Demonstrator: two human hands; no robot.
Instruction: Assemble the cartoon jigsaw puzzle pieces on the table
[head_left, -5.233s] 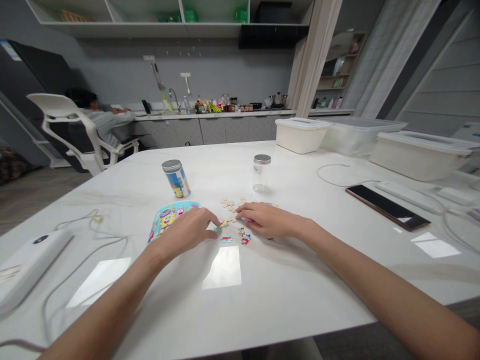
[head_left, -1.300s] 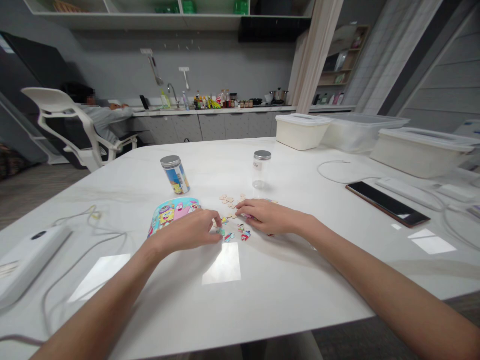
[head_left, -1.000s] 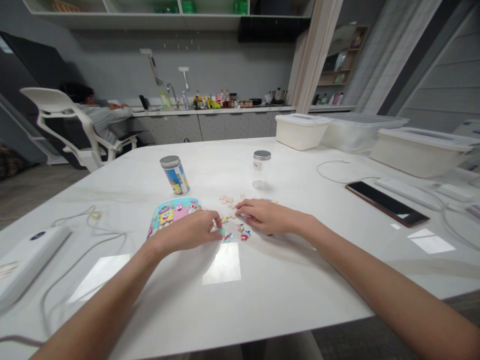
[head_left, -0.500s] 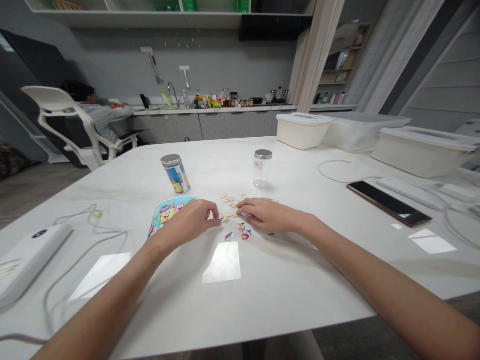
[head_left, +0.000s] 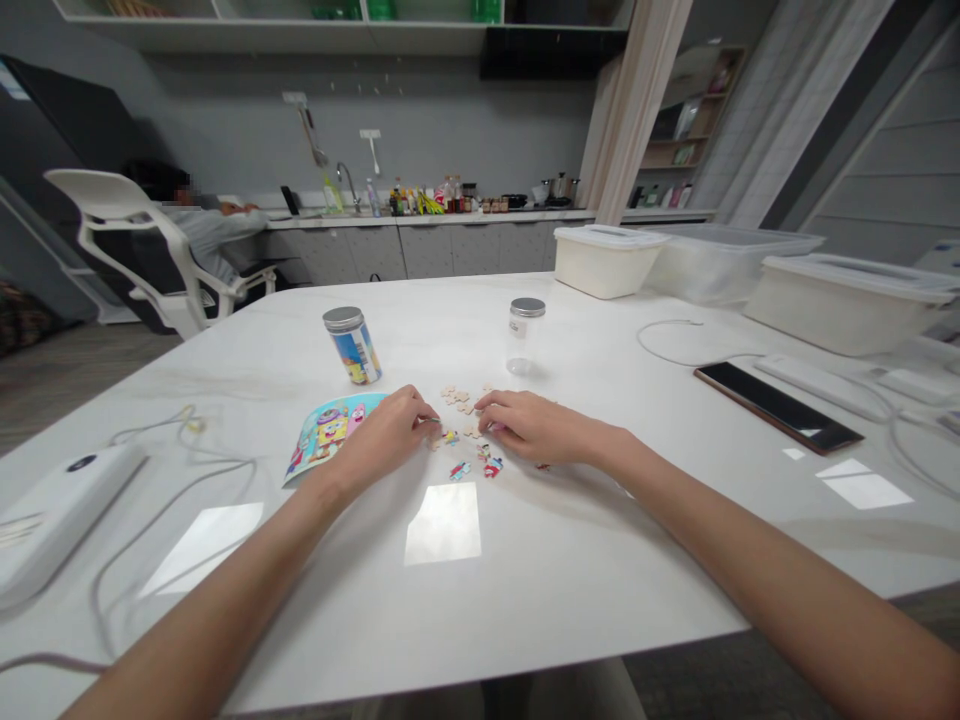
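2 narrow grips, your left hand and right hand, curled over jigsaw pieces at 12 o'clock; any hold was unclear.

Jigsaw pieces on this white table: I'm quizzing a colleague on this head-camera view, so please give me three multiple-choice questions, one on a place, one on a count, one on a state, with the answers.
1. Where do the loose puzzle pieces lie?
A. In the white plastic tub
B. Between the left hand and the right hand
C. On the office chair

2. How many metal-lidded jars stand on the table?
A. One
B. Three
C. Two

3. How does the phone lie?
A. Flat on the table
B. Propped upright
C. Held in a hand

Answers:
1. B: the pieces are spread on the tabletop around and just beyond the fingertips of both hands.
2. C: only the printed jar and the clear jar stand there.
3. A: its dark face lies flat, right of the hands.
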